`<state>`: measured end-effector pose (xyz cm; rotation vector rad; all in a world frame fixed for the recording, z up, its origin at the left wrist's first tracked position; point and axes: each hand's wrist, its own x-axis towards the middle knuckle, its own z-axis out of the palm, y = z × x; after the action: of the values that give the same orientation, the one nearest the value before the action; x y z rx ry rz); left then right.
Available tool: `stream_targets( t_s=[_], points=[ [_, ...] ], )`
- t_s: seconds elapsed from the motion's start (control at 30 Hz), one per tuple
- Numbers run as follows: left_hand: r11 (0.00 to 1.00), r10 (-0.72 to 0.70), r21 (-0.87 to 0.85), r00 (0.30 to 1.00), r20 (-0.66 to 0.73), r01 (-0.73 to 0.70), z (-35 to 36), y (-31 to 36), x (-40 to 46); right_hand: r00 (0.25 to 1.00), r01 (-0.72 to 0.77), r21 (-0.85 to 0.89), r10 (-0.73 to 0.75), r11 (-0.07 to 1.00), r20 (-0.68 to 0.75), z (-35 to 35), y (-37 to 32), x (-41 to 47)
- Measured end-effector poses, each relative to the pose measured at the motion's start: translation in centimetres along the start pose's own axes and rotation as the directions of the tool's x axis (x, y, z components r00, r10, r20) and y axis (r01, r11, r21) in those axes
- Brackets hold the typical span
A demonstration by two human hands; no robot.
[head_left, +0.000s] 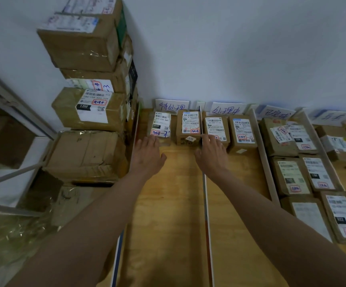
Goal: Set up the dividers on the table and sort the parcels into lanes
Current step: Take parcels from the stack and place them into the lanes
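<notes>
Two hands reach forward over a wooden worktop (pixel 168 204), both with fingers straight and spread, neither gripping anything. Left hand (pixel 147 155): fingertips touch the near edge of the first parcel (pixel 161 127), a small cardboard box with a white label reading "070". Right hand (pixel 211 155): fingertips rest at the near end of the third parcel (pixel 216 129), just beside the upright centre divider (pixel 206 204).

Lane layout, left to right:
- Left divider (pixel 135 129) stands on edge along the worktop's left side.
- First lane, between left divider and centre divider, holds the first parcel and the second parcel (pixel 189 127), side by side at the far end under a handwritten paper sign (pixel 172 105) on the wall.
- Second lane holds the third parcel and the fourth parcel (pixel 243 132), side by side, under a second sign (pixel 227 109).
- A third divider (pixel 266 160) separates this lane from further right lanes, which are filled with flat labelled parcels (pixel 304 175) in rows. Signs there are blurred.

Off the worktop's left side, a tall stack of larger cardboard boxes (pixel 89 104) stands against the wall, touching or nearly touching the left divider; exact contact unclear. Clear plastic wrap (pixel 12 235) lies at lower left.
</notes>
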<state>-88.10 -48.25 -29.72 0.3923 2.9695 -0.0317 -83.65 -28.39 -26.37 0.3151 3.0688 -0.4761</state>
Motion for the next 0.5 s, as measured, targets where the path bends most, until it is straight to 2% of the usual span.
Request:
stream_targets(
  t_s=[0.2,0.5],
  points=[
    [0.996,0.051,-0.065,0.996,-0.070,-0.056,-4.3,-1.0,-4.8,0.998,0.022,0.000,-0.022,1.000,-0.054,-2.8,-2.9,-3.7],
    [0.996,0.044,-0.068,0.986,-0.162,-0.056,-10.5,-7.2,-12.5,0.988,0.095,-0.021,-0.097,0.995,-0.122,-5.7,-11.9,-8.5]
  ],
)
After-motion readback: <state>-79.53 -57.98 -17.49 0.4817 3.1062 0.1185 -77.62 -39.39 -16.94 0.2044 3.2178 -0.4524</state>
